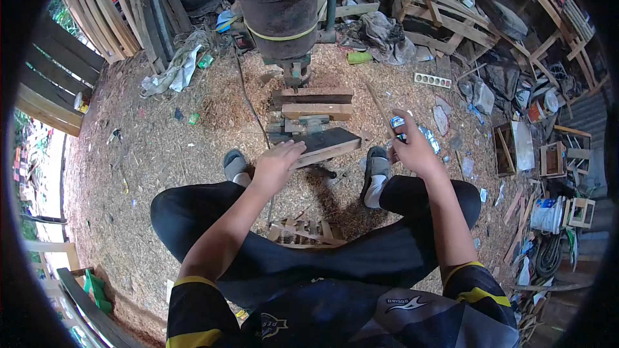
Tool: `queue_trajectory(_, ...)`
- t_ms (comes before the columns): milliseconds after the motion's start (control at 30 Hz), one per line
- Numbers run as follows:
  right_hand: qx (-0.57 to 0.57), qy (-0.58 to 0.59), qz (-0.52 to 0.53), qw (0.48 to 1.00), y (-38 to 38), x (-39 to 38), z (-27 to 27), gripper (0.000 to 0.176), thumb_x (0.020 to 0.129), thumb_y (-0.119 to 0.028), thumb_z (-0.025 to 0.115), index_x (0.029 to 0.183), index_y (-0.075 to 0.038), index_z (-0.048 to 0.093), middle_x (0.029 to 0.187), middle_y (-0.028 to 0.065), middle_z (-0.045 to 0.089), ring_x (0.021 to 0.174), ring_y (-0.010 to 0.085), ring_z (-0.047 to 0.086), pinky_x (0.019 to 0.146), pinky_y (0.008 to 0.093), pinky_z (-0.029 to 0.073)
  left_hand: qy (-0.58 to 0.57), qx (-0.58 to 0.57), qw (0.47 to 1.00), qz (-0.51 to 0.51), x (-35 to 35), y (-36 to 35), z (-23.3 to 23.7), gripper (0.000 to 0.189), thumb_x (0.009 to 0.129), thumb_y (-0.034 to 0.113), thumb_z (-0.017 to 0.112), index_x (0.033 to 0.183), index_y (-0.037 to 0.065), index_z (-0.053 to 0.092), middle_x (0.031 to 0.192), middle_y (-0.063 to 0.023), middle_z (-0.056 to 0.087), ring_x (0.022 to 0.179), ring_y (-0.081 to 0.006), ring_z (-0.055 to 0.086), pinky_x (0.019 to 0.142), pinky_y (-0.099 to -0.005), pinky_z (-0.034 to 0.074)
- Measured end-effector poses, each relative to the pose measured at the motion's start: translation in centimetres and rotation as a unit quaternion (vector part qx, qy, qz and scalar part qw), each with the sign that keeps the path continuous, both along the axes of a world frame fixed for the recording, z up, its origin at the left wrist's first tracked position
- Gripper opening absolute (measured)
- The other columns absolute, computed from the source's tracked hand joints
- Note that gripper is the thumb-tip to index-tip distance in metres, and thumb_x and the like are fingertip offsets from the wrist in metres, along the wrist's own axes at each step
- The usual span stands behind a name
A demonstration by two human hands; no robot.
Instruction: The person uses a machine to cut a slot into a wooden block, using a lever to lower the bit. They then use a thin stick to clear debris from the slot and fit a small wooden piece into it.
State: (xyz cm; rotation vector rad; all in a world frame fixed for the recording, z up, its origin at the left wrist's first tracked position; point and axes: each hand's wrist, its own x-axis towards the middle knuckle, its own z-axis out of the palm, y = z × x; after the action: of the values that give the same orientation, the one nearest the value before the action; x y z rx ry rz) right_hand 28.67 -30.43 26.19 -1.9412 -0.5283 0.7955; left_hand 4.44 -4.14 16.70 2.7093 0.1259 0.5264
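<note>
My left hand grips the near left end of a wooden block with a dark top face and a paler side. The block lies at an angle over a metal vise, and my thumb is hidden. Off to the right, my right hand is raised, its fingers closed on a thin wooden stick that points up and away. Two short wooden pieces, a reddish one and a lighter one, lie across the vise area beyond the block.
A dark drum-shaped machine with a yellow band hangs above a drill chuck. A cable runs down left of the vise. Wood shavings cover the floor. A slatted wooden piece lies between my legs; a power strip lies to the right.
</note>
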Motion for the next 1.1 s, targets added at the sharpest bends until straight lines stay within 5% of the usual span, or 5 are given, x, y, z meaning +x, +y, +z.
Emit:
queue_trajectory(333, 0.211, 0.284, 0.042, 0.934, 0.1, -0.2, 2.8, 0.03, 0.102, 0.002, 0.052, 0.13, -0.001, 0.063, 0.111, 0.0145, 0.071, 0.095, 0.0228, 0.074, 0.086, 0.0344, 0.06, 0.003, -0.032, 0.999, 0.019, -0.9, 0.4, 0.2, 0.049, 0.081, 0.005, 0.074, 0.129, 0.012, 0.068, 0.126, -0.0133, 0.073, 0.117, -0.0343, 0.07, 0.099, -0.0442, 0.057)
queue_trajectory(567, 0.171, -0.131, 0.11, 0.97, 1.3, -0.8, 0.1, 0.052, 0.089, 0.003, 0.069, 0.139, -0.003, 0.058, 0.123, 0.0088, 0.065, 0.105, 0.0193, 0.069, 0.092, 0.0325, 0.055, 0.063, -0.078, 0.993, 0.063, -1.3, 0.6, 1.5, 0.053, 0.079, 0.009, 0.078, 0.131, 0.016, 0.067, 0.122, -0.0141, 0.074, 0.107, -0.0347, 0.071, 0.09, -0.0438, 0.058)
queue_trajectory(733, 0.183, 0.101, 0.08, 0.975, 3.3, -1.3, -4.1, 0.037, 0.096, -0.009, 0.064, 0.132, -0.003, 0.062, 0.121, 0.0105, 0.067, 0.101, 0.017, 0.069, 0.085, 0.032, 0.053, 0.065, -0.055, 0.994, 0.07, -3.4, 0.4, 2.9, 0.05, 0.081, 0.011, 0.078, 0.13, 0.015, 0.068, 0.119, -0.0146, 0.074, 0.104, -0.0359, 0.071, 0.088, -0.0452, 0.058)
queue_trajectory(867, 0.1, -0.094, 0.011, 0.99, 5.3, -0.4, -11.9, 0.017, 0.094, -0.011, 0.072, 0.105, -0.001, 0.066, 0.085, 0.0051, 0.071, 0.085, 0.0164, 0.069, 0.077, 0.0338, 0.054, 0.088, -0.068, 0.99, 0.088, -4.5, 1.7, 4.8, 0.047, 0.081, 0.016, 0.08, 0.127, 0.014, 0.069, 0.11, -0.0157, 0.075, 0.097, -0.0372, 0.072, 0.084, -0.0473, 0.058)
queue_trajectory(1100, 0.048, -0.183, -0.024, 0.982, 7.8, -1.1, -17.5, 0.026, 0.089, -0.005, 0.071, 0.113, -0.003, 0.06, 0.096, 0.0173, 0.072, 0.087, 0.031, 0.072, 0.078, 0.0407, 0.055, 0.055, -0.137, 0.976, 0.158, -5.7, 4.9, 7.5, 0.041, 0.08, 0.025, 0.086, 0.117, 0.013, 0.071, 0.091, -0.0161, 0.075, 0.085, -0.0386, 0.073, 0.073, -0.0461, 0.058)
